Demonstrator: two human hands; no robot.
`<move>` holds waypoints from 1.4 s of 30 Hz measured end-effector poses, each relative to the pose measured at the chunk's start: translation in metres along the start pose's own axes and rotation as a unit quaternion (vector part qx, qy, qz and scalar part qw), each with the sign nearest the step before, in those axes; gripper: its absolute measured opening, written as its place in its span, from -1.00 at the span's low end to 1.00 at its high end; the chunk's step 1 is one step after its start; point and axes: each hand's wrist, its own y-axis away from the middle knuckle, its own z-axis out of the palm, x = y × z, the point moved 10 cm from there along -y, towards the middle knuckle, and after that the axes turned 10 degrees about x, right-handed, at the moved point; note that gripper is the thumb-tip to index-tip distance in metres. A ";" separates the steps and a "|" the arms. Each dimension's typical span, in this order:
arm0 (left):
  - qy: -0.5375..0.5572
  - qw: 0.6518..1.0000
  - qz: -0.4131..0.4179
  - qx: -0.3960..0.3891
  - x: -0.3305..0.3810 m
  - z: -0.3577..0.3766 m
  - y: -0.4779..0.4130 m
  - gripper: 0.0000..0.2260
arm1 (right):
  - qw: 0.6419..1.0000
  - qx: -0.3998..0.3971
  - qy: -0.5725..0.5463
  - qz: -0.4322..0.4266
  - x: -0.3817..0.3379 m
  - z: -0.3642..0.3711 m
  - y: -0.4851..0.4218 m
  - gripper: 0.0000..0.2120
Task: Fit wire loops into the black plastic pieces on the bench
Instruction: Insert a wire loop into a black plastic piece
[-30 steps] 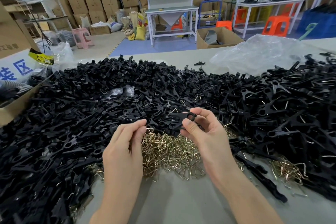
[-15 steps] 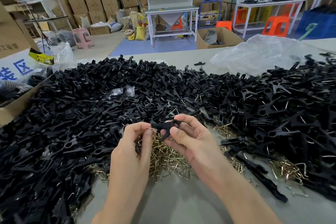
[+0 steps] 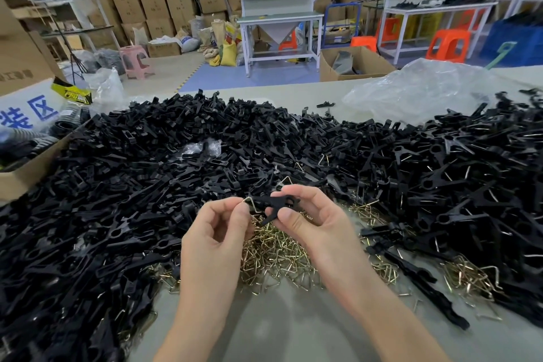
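My right hand [image 3: 305, 217] grips a black plastic piece [image 3: 274, 205] between thumb and fingers, held level above the bench. My left hand [image 3: 219, 226] pinches a brass-coloured wire loop [image 3: 250, 202] at the piece's left end, where wire and plastic meet. Under both hands lies a heap of loose wire loops [image 3: 276, 253]. A large pile of black plastic pieces [image 3: 141, 185] covers the bench to the left and behind. Another pile of black pieces with wire showing in them [image 3: 458, 185] spreads to the right.
A cardboard box [image 3: 17, 176] sits at the bench's left edge. Crumpled clear plastic [image 3: 420, 91] lies at the back right. A smaller clump of wire loops [image 3: 470, 276] rests at the right. Bare grey bench [image 3: 293, 326] lies between my forearms. Workbenches, stools and stacked cartons stand beyond.
My right hand brought the black piece down and left toward my left hand. My left hand rose from the wire heap, and its wire loop now meets the piece's end.
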 end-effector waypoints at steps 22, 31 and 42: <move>0.086 0.988 -0.119 -0.042 -0.009 0.005 0.002 -0.74 | 0.998 -0.055 0.005 0.005 0.002 0.013 0.004 -0.71; 0.072 0.989 -0.114 -0.064 -0.008 0.008 0.004 -0.75 | 0.996 -0.064 0.060 0.008 0.001 0.014 0.008 -0.76; 0.232 0.908 -0.244 -0.251 -0.003 0.043 0.031 -0.83 | 0.990 -0.140 -0.012 0.014 -0.008 0.029 0.017 -0.80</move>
